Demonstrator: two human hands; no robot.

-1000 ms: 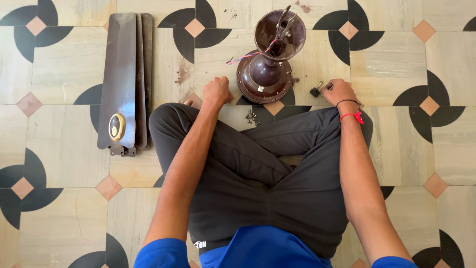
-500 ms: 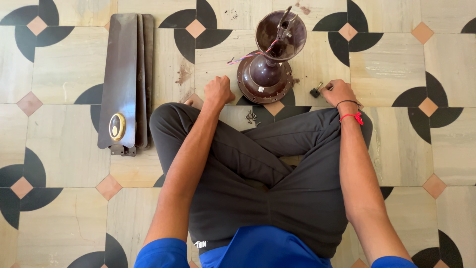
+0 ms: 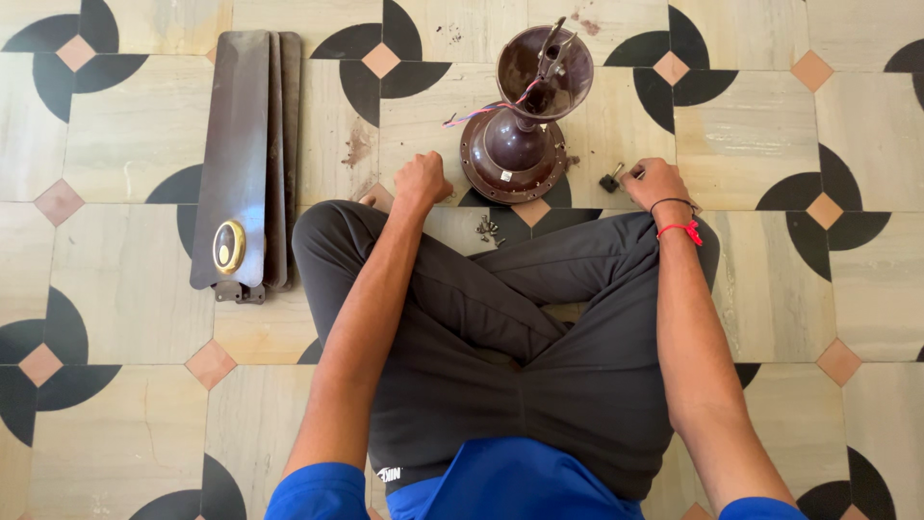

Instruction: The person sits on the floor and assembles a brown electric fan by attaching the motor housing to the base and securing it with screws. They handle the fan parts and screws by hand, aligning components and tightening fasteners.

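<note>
A brown fan motor [image 3: 513, 149] is flanked on the floor [image 3: 125, 125] by a fisted left hand [image 3: 422, 183], while a small dark part [image 3: 610, 180] is pinched by the right hand [image 3: 654, 181]

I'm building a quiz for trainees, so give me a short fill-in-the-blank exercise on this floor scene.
1. The stacked brown fan blades lie on the person's ____ side.
2. The small pile of screws lies on the patterned tile floor just in front of the person's crossed ____.
3. The right hand is at a small black part, ____ of the brown fan motor housing.
4. The left hand is closed in a ____.

Missing words: left; legs; right; fist
</note>
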